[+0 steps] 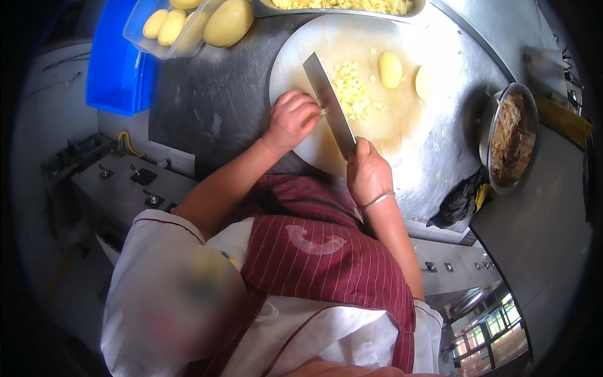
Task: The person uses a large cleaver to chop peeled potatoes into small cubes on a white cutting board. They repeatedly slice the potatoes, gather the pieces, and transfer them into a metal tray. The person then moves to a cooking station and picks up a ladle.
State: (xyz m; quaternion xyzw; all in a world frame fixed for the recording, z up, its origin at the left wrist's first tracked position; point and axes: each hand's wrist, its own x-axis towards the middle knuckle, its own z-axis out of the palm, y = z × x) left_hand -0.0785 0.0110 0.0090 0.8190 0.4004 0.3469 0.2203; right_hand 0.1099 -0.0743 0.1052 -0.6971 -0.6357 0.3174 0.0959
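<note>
My right hand (370, 167) grips the handle of a cleaver (331, 101), its blade slanting up and left over a round cutting board (414, 129). On the blade's left side, my left hand (294, 115) has curled fingers around a small potato piece (323, 112) close to the blade. Most of that piece is hidden by the fingers. Just right of the blade lies a heap of diced potato (351, 89). Farther right on the board are a peeled potato (390, 69) and a cut potato piece (423, 82).
Beyond the board stands a metal tray (264, 10) of diced potato. At the far left are a large potato (228, 22), a clear plastic container (162, 51) of potatoes and a blue bin (113, 70). A metal bowl (485, 129) with brownish shreds and a black bag (457, 202) sit right.
</note>
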